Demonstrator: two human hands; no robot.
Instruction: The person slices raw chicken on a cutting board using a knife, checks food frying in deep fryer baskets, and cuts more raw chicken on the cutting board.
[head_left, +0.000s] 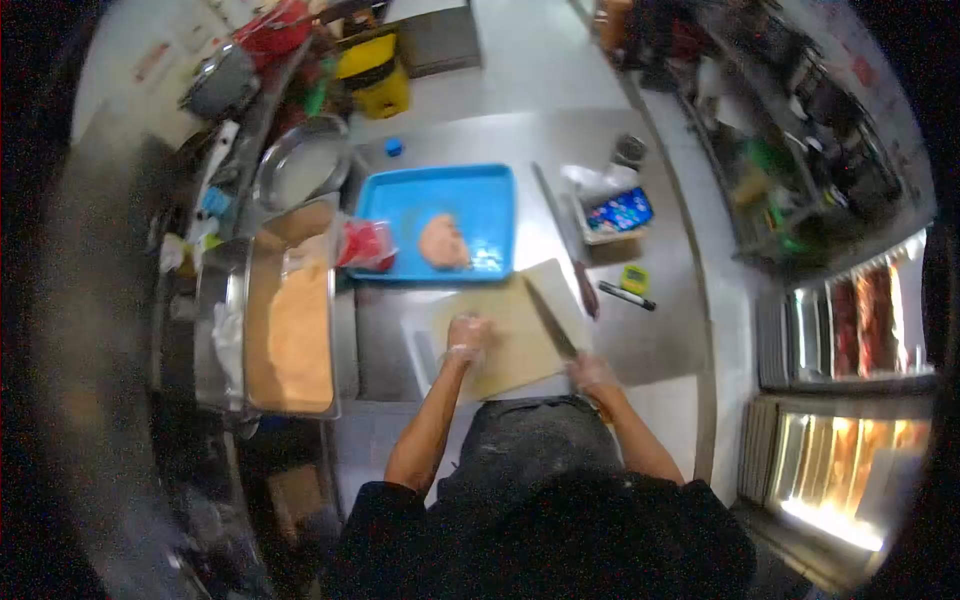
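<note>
Cream rectangular cutting board [515, 345] on steel counter [650, 350]; long steel knife [549, 317] along board's right side. Behind board: blue rectangular plastic tray [390, 205], pale-pink meat piece [442, 240] in it. Left of tray: deep rectangular steel pan [290, 225], orange powder [300, 345] inside. Round steel bowl [268, 182] behind pan. Right of board: square yellow timer [634, 278], slim black marker [627, 295] just before it.

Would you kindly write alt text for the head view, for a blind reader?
A person's right hand holds a knife at a cutting board, with the left hand over its left side. Beyond, a blue tray holds a pale pink lump; a metal pan with orange contents stands left.
</note>
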